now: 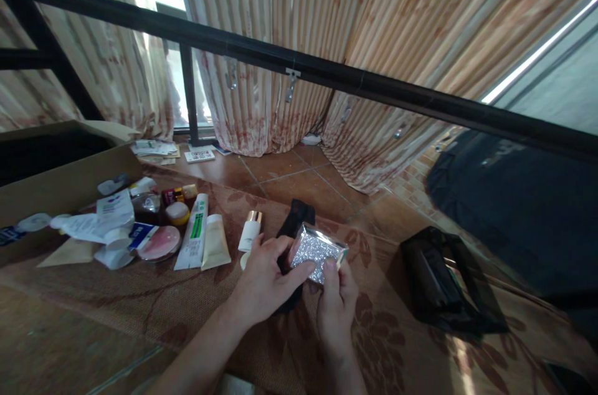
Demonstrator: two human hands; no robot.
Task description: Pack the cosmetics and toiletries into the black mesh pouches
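A flat silver case covered in glitter [314, 252], with shiny edges, is held up between both hands above the brown patterned cloth. My left hand [266, 276] grips its left side, thumb laid across the glittery face. On the right side, my right hand [337, 295] presses its thumb on the same face, with the fingers curled behind. A black cloth item [299, 215] lies beneath the case and is partly covered by my hands. Just left of my left hand is a white bottle with a gold cap [251, 231].
To the left lie a toothpaste-like tube [194, 233], a beige tube [216, 242], a round pink container [159, 243] and several other toiletries beside a cardboard box [60, 171]. A black mesh organizer [443, 283] stands at right. A black metal rail [261, 52] crosses before curtains.
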